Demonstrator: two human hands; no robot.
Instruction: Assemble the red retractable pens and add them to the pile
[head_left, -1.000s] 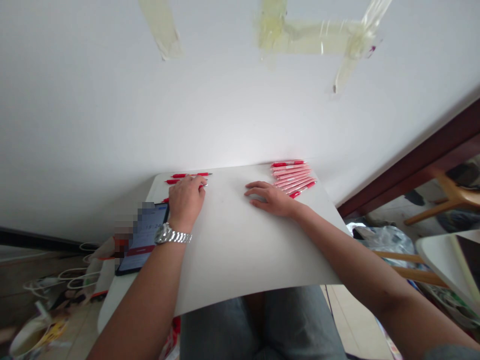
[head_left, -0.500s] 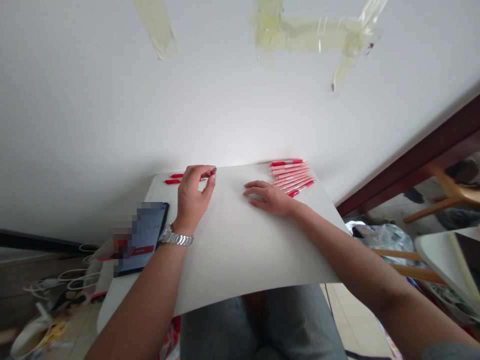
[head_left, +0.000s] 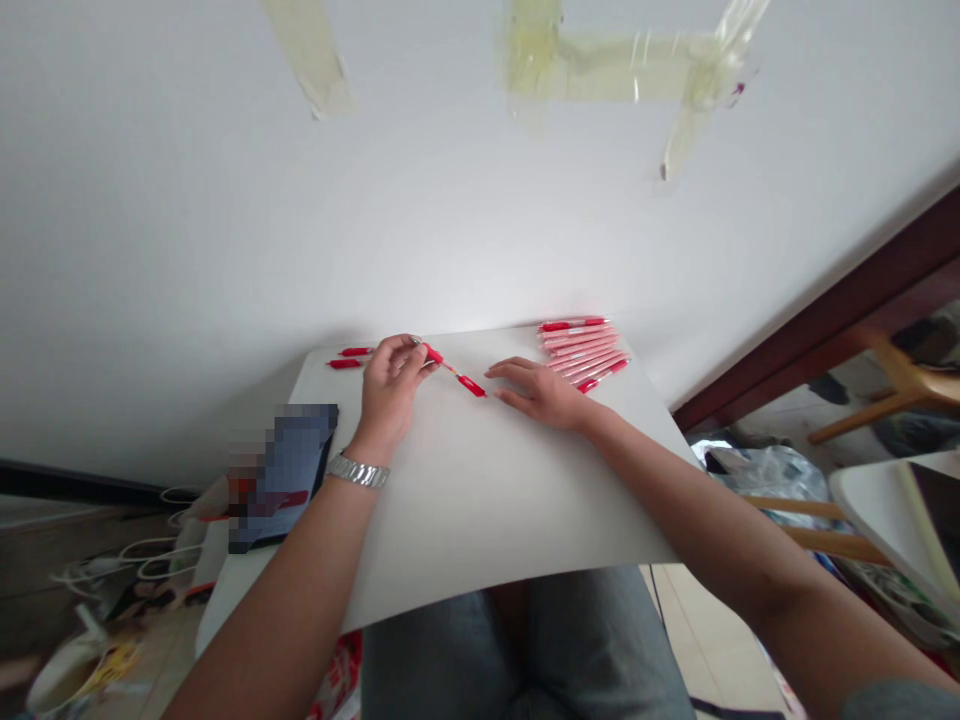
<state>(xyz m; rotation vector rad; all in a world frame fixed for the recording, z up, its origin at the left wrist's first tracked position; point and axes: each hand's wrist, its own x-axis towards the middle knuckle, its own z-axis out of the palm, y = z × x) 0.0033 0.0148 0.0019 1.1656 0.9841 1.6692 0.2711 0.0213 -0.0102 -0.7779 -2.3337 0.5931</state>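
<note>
Between the thumb and fingers of my left hand (head_left: 390, 385) is a red pen (head_left: 471, 385), slanting down to the right with its red end close to my right hand. My right hand (head_left: 536, 390) rests on the white table, palm down, fingers apart, holding nothing. Just beyond it lies a row of several red pens (head_left: 583, 352), fanned side by side near the table's far right corner. Two more red pens (head_left: 346, 364) lie behind my left hand, their other ends hidden by it.
A tablet (head_left: 292, 480) lies at the left edge of the white table (head_left: 510, 500), beside my left wrist. The wall (head_left: 450, 200) rises right behind the table. Cables (head_left: 142, 555) and a bin (head_left: 64, 665) are on the floor at left; a wooden chair (head_left: 810, 530) stands at right.
The pen in my left hand has swung round, from mostly hidden in the fingers to pointing down and right towards my right hand. My right hand has barely moved.
</note>
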